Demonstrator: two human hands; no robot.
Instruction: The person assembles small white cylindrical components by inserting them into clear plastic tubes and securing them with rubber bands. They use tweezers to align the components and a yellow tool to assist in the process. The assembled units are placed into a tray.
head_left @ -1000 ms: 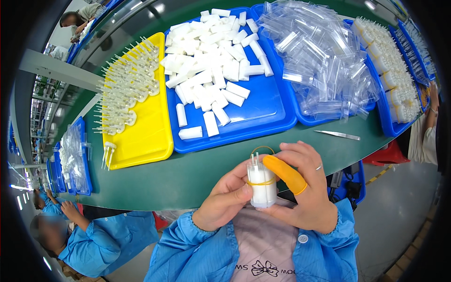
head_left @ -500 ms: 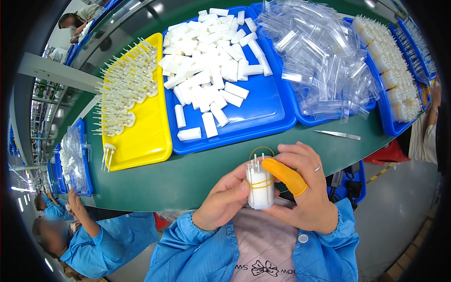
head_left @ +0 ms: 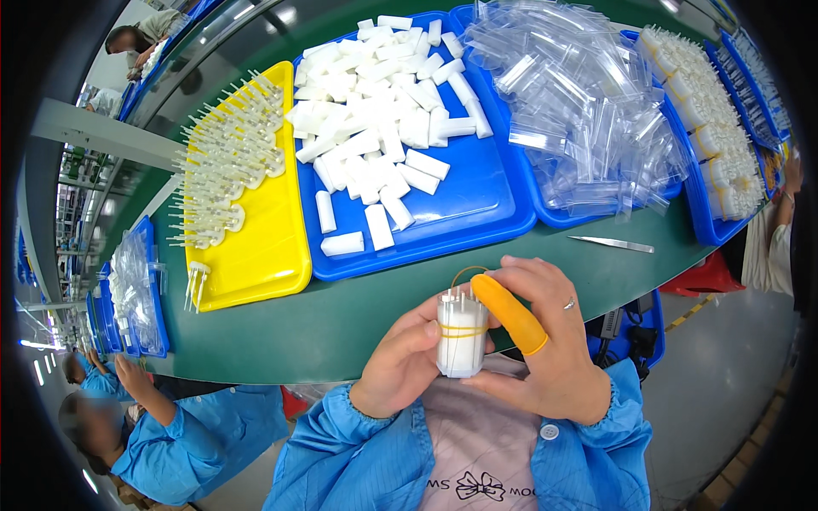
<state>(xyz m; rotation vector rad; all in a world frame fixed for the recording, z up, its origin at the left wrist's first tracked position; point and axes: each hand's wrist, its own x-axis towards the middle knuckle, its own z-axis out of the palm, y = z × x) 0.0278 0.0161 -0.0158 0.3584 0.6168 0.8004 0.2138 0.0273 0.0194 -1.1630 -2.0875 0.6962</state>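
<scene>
In front of my chest is an upright white cylinder in a clear sleeve (head_left: 462, 347), with yellow rubber bands round its middle and thin white pins standing up from its top. My left hand (head_left: 394, 362) is closed on its left side, thumb in front and the other fingers hidden behind. My right hand (head_left: 558, 370) grips it from the right: the index finger, in an orange finger cot (head_left: 513, 319), touches the top edge beside the pins, and the thumb lies by the base. A thin orange loop (head_left: 469, 269) shows just beyond the top.
A yellow tray (head_left: 264, 264) holds pinned white pieces; a blue tray (head_left: 477, 204) holds white blocks. Clear plastic sleeves (head_left: 588, 111) and banded white bundles (head_left: 716, 145) fill trays at right. Tweezers (head_left: 612, 244) lie on the green table (head_left: 375, 315). A co-worker in blue (head_left: 200, 439) sits at left.
Both hands have shifted slightly left with the cylinder. It has turned a little, and the right index finger has slid with it at the top edge.
</scene>
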